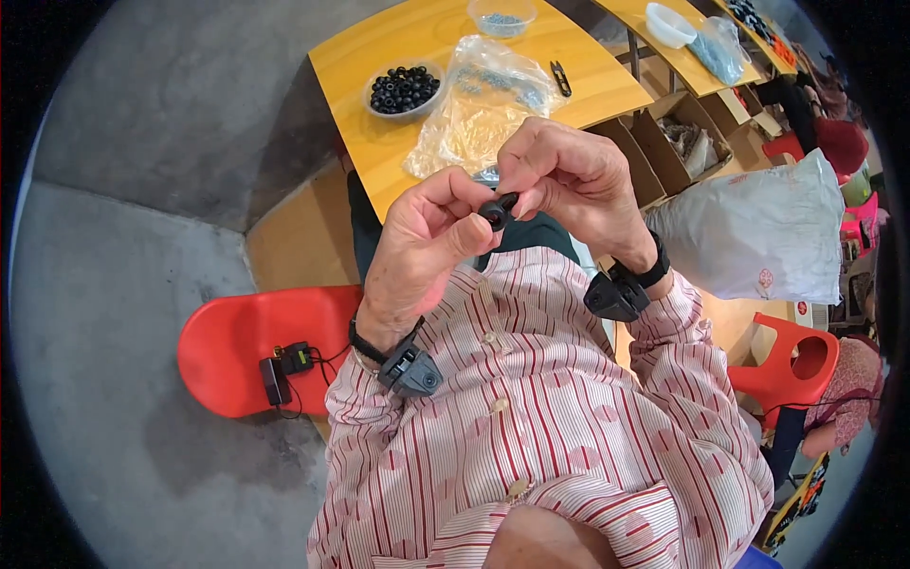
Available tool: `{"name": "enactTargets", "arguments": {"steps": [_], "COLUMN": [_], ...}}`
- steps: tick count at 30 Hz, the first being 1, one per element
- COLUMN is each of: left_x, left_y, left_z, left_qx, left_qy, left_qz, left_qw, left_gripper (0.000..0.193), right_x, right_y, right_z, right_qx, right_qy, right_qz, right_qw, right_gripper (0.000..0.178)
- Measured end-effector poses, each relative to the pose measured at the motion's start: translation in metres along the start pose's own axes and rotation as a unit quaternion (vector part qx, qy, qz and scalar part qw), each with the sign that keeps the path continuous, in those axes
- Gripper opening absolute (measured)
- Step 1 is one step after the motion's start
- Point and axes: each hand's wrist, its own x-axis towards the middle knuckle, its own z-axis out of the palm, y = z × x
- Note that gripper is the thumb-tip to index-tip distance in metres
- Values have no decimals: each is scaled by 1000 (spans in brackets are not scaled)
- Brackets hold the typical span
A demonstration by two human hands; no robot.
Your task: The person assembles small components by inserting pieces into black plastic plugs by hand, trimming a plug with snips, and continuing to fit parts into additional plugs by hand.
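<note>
In front of my chest, both hands meet at a small round black part (492,215) with a hole in its end. My left hand (422,237) pinches it between thumb and fingers. The fingertips of my right hand (573,180) are closed on the black piece's far right side; whether this is one part or two joined I cannot tell. Beyond the hands, a clear bowl (403,117) of similar black parts stands on the yellow table (351,71). A crumpled clear plastic bag (455,133) with small blue-grey pieces lies beside it.
Black thread snips (561,79) and another bowl (502,32) of blue-grey pieces are on the table. A red stool (227,351) with black adapters is at left. Cardboard boxes (654,156), a big white sack (749,228) and another red stool (787,370) stand right, with people beyond.
</note>
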Motion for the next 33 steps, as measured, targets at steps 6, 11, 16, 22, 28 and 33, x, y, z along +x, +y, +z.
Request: {"name": "enactTargets", "arguments": {"steps": [6, 11, 16, 22, 28, 33], "left_x": [0, 1, 0, -1, 0, -2], "left_y": [-3, -1, -1, 0, 0, -1], "left_z": [1, 3, 2, 6, 5, 5], "left_qx": [-10, -17, 6, 18, 19, 41], "left_qy": [1, 4, 4, 21, 12, 27], "left_qz": [-5, -35, -24, -28, -28, -22], "left_qw": [1000, 999, 1000, 999, 999, 999], "left_gripper": [26, 26, 25, 23, 21, 14], "right_x": [-1, -1, -2, -2, -4, -4], "right_y": [-3, -3, -2, -2, -5, -6], "right_z": [2, 1, -1, -2, 0, -1], "right_qx": [-165, -232, -232, -234, -227, -254], "right_qy": [22, 30, 6, 1, 6, -15], "right_qz": [-112, -140, -128, -145, -136, -133], "right_qw": [980, 962, 964, 961, 964, 958], "right_gripper": [22, 17, 18, 19, 25, 19]}}
